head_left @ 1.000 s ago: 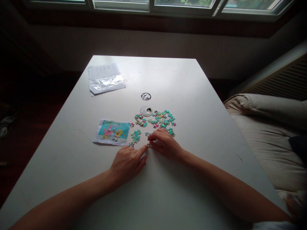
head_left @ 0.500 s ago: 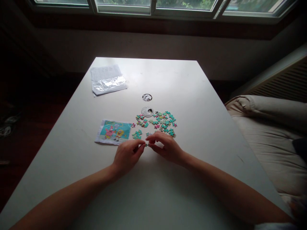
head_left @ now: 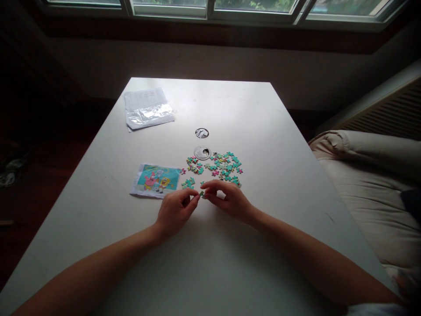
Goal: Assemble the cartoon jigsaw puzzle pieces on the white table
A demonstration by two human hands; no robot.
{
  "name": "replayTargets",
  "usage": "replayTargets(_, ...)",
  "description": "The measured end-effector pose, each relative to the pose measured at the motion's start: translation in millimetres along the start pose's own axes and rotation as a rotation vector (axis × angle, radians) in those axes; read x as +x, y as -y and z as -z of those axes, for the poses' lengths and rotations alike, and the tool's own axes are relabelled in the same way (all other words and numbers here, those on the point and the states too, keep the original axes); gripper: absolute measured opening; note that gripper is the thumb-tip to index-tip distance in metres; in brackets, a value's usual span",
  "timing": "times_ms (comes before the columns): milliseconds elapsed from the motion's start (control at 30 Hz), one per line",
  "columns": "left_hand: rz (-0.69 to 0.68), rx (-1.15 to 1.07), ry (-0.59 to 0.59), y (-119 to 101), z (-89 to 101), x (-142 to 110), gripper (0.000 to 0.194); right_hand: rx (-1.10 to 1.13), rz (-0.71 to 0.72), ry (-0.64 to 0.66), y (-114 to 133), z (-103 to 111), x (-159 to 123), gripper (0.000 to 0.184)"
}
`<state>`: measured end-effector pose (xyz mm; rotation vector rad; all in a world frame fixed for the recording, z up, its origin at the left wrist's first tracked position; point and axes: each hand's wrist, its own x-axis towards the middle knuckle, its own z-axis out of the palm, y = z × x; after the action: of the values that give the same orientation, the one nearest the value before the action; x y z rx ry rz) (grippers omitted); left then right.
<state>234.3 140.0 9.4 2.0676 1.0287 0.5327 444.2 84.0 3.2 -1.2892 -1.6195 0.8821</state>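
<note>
Pinched at its left edge between thumb and forefinger of the left hand (head_left: 176, 213): a small green interlocking jigsaw piece (head_left: 201, 194), apparently of card, over the smooth white counter (head_left: 210, 267); lifted or resting, impossible to tell. At the opposite edge, the right hand (head_left: 231, 200), with thumb and forefinger curved round towards the piece and slightly parted; firm grasp or mere touch, cannot tell.

Beyond the right hand, a loose spread of teal, pink and yellow jigsaw pieces (head_left: 227, 167); nearer the left hand, a small cluster of pale green and teal pieces (head_left: 188, 183). Just past the left knuckles, lying flat, a white-bordered printed picture sheet (head_left: 158, 179) with pink and yellow cartoon figures on teal.

Handling, as a judgement: very light, fairly stiff, probably slick on the printed face and prone to skidding or flipping under lopsided pressure. Narrow tabs likely the fragile part, easily creased. Best held by opposite cut edges at the broad body, with fingertips only and a gentle squeeze.
</note>
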Motion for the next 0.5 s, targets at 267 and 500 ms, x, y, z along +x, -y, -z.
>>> replayTargets(267,-0.036,-0.016,-0.023,1.5,-1.3,0.0,0.019,0.017,-0.024,0.055,0.1,-1.8,0.4,0.012)
replayTargets(500,-0.197,0.157,-0.004,3.3,-0.5,-2.2,0.017,0.275,-0.202,-0.116,-4.3,5.9,3.8,0.019)
